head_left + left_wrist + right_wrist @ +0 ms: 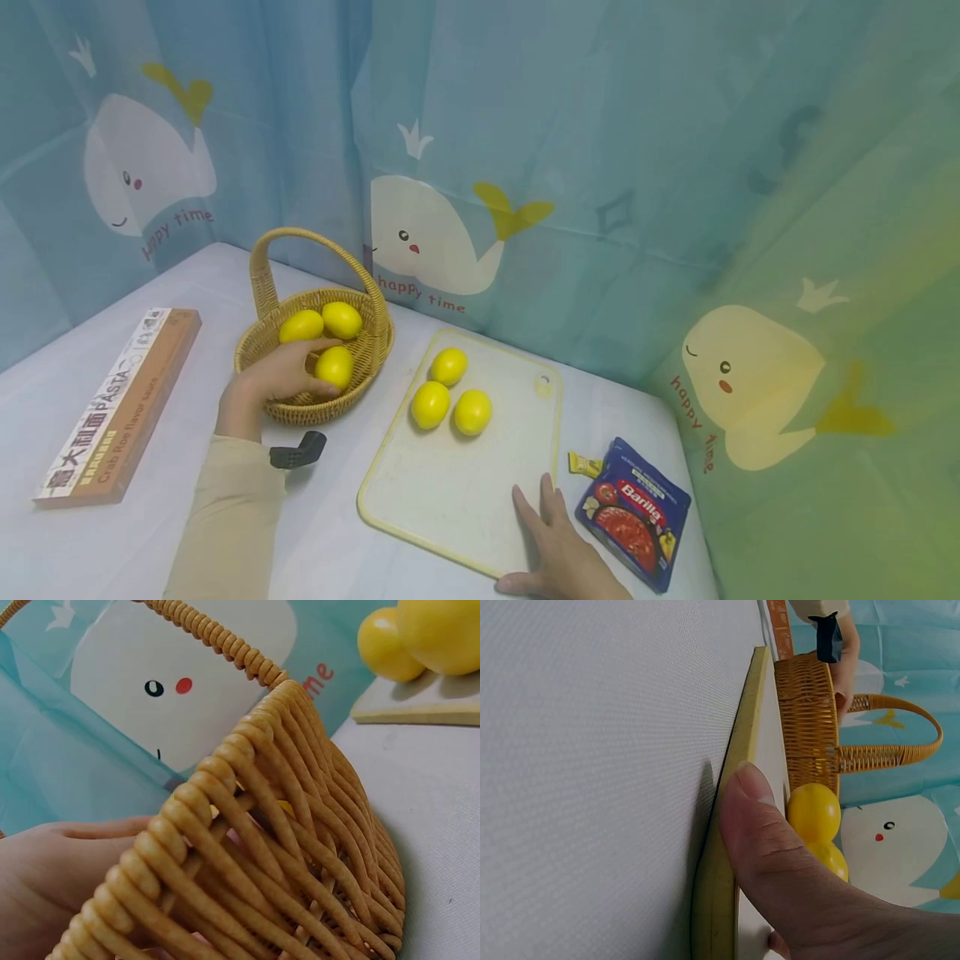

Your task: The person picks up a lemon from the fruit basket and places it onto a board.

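Inside the wicker basket (365, 387), my left hand (281, 372) holds a yellow lemon (334, 367) between thumb and fingers. Two more lemons, one on the left (302, 326) and one on the right (342, 320), lie behind it in the basket. The basket's woven wall (300, 795) hides the left fingertips in the left wrist view. My right hand (562, 546) rests with spread fingers at the near right corner of a white cutting board (442, 492). Its thumb (761, 832) touches the board's yellow edge. Three lemons (472, 412) sit grouped on the board's far half.
A long pasta box (120, 408) lies left of the basket. To the right of the board are a blue Barilla sauce pouch (637, 512) and a small yellow packet (585, 464). A curtain (600, 167) with whale prints hangs behind the white table (322, 533). The basket's arched handle (322, 237) stands upright.
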`<state>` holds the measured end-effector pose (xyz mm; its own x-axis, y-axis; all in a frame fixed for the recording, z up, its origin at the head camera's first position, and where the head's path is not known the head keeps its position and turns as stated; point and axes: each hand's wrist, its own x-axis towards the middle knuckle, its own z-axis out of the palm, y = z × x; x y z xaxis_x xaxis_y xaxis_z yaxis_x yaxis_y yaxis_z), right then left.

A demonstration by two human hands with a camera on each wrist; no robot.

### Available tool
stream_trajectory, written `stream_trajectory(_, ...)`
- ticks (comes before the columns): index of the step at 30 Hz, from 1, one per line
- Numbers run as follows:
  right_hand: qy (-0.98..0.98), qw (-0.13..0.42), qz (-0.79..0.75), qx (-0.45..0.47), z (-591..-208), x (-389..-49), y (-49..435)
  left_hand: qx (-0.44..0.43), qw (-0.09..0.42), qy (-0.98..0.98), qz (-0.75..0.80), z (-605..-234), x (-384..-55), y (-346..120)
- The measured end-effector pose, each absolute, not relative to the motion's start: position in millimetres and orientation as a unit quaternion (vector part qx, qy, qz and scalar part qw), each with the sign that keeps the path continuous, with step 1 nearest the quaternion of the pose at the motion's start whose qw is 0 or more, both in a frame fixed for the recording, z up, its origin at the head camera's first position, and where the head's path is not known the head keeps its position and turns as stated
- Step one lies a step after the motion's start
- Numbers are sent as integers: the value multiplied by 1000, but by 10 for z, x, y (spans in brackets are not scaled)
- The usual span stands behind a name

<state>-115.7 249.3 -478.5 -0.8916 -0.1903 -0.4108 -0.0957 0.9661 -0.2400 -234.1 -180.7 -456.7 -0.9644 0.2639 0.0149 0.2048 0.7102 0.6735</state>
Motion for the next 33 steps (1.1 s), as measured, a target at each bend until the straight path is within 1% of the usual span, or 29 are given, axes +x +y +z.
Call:
stream_trajectory(19, 965, 227, -115, -64, -4810, -1170, 2499, 99, 38, 917, 386, -4553, -2322, -1822)
stream_trajectory(33, 966, 224, -116, -65, -4809, -1159, 2504, 106, 17, 921, 374, -4372, -2246, -1810)
